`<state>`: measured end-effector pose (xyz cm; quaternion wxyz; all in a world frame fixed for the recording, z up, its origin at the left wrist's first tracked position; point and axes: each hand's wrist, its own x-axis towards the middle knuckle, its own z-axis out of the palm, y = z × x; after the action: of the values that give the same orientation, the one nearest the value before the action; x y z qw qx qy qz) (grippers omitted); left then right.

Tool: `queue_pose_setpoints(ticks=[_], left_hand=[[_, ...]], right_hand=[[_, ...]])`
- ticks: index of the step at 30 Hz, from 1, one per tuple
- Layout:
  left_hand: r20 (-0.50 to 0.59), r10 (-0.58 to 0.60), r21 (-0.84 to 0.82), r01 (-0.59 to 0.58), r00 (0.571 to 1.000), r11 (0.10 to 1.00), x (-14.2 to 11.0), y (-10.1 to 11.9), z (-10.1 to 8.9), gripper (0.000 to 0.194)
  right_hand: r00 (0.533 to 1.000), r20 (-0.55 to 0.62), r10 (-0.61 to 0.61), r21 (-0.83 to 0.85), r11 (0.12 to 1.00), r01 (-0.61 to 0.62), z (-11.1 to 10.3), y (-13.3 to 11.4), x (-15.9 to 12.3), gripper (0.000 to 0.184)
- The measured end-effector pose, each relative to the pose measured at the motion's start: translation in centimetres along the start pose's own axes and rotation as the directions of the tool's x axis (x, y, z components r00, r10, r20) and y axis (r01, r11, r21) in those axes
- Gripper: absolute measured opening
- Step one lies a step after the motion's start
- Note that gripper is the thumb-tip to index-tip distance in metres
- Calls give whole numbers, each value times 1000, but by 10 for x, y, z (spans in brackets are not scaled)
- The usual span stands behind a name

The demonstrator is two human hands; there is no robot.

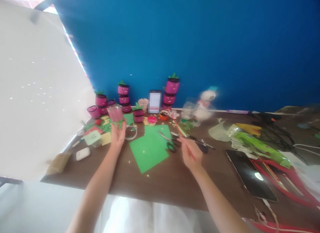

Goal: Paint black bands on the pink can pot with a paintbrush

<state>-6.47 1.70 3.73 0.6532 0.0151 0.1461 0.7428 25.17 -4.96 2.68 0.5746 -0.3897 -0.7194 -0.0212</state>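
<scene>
Head | left hand, part-curled, holds pale-pink cup, centre-left | right hand pinches red paintbrush | stacked magenta cups, upper centre, look finished; held cup seems incomplete

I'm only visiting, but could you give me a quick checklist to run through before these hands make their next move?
1. Cup supported: ok, the left hand holds it.
2. Thin red stick in hand: ok, in the right hand.
3. Scissors set down: ok, no hand touches them.
4. Green sheets uncovered: not ok, the scissors overlap one.
5. Tabletop free of scraps: not ok.
6. Pink tub's contents wet: cannot tell.
</scene>
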Motion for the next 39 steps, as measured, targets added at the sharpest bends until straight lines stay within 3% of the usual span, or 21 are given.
queue_pose_setpoints(ticks=[4,7,10,13,19,25,29,32,35,37,39], left_hand=[[17,-6,-14,6,1000,1000,3,1,-3,46],[28,-21,-8,21,999,1000,3,1,-2,47],[2,-27,15,27,1000,1000,2,-1,1,46],[-39,-27,46,29,999,999,0,-5,5,46],[-46,-59,92,63,997,994,-5,-20,7,40],[-34,-138,142,142,990,980,-13,-35,8,39],[-25,-164,189,166,986,968,-17,-41,8,37],[-16,-187,214,186,982,959,-17,-44,6,38],[-44,-206,224,210,978,952,-13,-46,1,37],[-61,-223,230,231,973,945,-10,-48,-1,37],[-51,-245,243,250,968,937,-8,-50,-3,37]], right_hand=[[1000,-16,2,-29,1000,-2,0,-1,-1,28],[997,-23,69,-23,997,-69,0,-1,-3,33],[992,40,122,24,992,-123,0,0,-5,35],[990,92,107,41,993,-111,0,2,-5,32],[1000,30,7,-43,999,-6,2,7,-4,27],[992,63,108,-18,994,-107,2,8,-4,36],[991,107,81,-34,996,-78,3,8,-2,26],[987,14,163,-104,982,-160,4,8,3,12],[945,-60,321,-57,944,-324,1,8,13,13],[943,-19,334,1,943,-334,-3,8,24,17],[962,46,268,-14,963,-268,-5,8,39,19]])
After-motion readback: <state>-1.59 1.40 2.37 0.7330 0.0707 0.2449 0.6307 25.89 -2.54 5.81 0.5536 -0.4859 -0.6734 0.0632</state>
